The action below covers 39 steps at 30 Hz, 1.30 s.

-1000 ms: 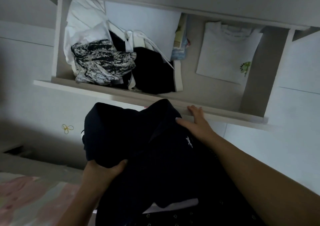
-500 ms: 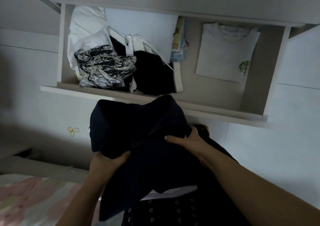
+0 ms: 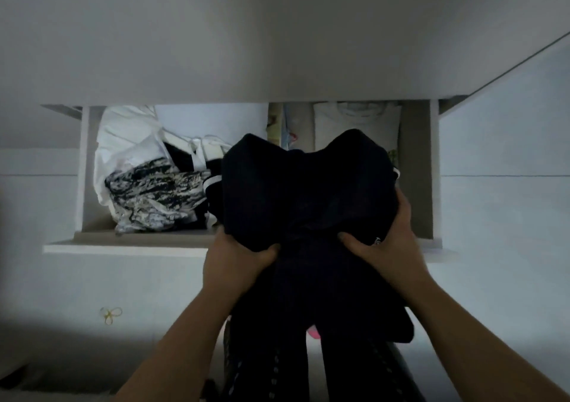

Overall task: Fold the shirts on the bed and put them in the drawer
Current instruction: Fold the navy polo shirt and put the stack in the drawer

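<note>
Drawer [image 3: 123, 249] is open, with a crumpled white garment [image 3: 123, 136] in its left side and a black-and-white patterned garment [image 3: 154, 192] just in front of it. Left hand [image 3: 237, 256] grips the near-left edge of the dark shirt [image 3: 308, 185], thumb on top; the shirt is bunched over the drawer's middle-right part, lower end hanging outside the front rim. Right hand [image 3: 391, 241] grips the near-right edge the same way, and a folded white shirt [image 3: 354, 117] at back right is partly hidden behind the dark one.
</note>
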{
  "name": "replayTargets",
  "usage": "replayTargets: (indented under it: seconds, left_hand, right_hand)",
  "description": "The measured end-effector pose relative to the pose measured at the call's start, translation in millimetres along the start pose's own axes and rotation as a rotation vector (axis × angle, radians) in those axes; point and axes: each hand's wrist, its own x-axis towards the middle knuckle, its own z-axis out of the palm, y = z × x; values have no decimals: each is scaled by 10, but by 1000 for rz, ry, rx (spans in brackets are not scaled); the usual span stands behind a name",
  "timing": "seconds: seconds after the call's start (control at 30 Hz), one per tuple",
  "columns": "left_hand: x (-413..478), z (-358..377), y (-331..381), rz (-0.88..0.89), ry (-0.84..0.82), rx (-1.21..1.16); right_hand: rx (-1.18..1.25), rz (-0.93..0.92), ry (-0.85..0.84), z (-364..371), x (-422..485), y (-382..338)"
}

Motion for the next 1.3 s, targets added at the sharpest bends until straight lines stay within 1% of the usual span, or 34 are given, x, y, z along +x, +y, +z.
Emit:
replayTargets:
  seconds: [0.1, 0.23, 0.33, 0.47, 0.53, 0.6, 0.67, 0.7, 0.77, 0.8, 0.87, 0.93, 1.0, 1.07, 1.1, 1.2, 1.23, 1.27, 1.3]
  left_hand:
    - [428, 402, 298, 101, -10, -24]
    - [1074, 1018, 462, 211, -76, -138]
    - [1523, 1427, 528, 261, -97, -198]
    - [2041, 1824, 669, 386, -15, -317]
    - [2236, 1993, 750, 422, 4, -392]
    - [2407, 2155, 859, 502, 21, -417]
    - [2585, 2328, 962, 541, -41, -381]
    - [2673, 2405, 989, 515, -98, -356]
    - [2774, 2519, 1002, 354, -204, -371]
    - [2795, 2547, 991, 283, -226, -410]
    - [2789, 2538, 974, 246, -195, -459]
    - [2760, 2475, 953, 277, -87, -466]
    - [2714, 2413, 929, 288, 26, -443]
    - [2616, 2396, 904, 274, 54, -447]
    - [2554, 2410, 891, 249, 35, -462]
    - [2437, 2448, 846, 124, -87, -449]
    - [2425, 2431, 838, 111, -97, -424]
    - [2431, 2391, 841, 138, -66, -393]
    - [2462, 2335, 842, 202, -6, -370]
  right_hand:
    - [-12, 3, 124, -121, 469, 295]
    - [-65, -49, 241, -97, 1082, 756]
    - [-99, -104, 274, -65, 1519, 1003]
    - [-177, -231, 341, -78, 2125, 1200]
    - [-203, -291, 373, -119, 2402, 1278]
    - [-219, -343, 389, -186, 2659, 1386]
    - [-189, -316, 363, -235, 2882, 1519]
    - [-156, -273, 339, -230, 2970, 1579]
    - [-108, -190, 300, -178, 3099, 1681]
    - [-94, -156, 308, -147, 3140, 1701]
    - [-46, -89, 345, -113, 3150, 1665]
    - [-40, -53, 378, -90, 3077, 1577]
    - [-184, -33, 496, -38, 2944, 1482]
    - [-327, -18, 617, 56, 2806, 1422]
    - [-337, 22, 614, 112, 2752, 1399]
    - [-298, 211, 491, 229, 2706, 1359]
    - [-339, 220, 479, 224, 2714, 1333]
    - [-387, 202, 496, 188, 2734, 1311]
    - [-413, 170, 527, 132, 2754, 1294]
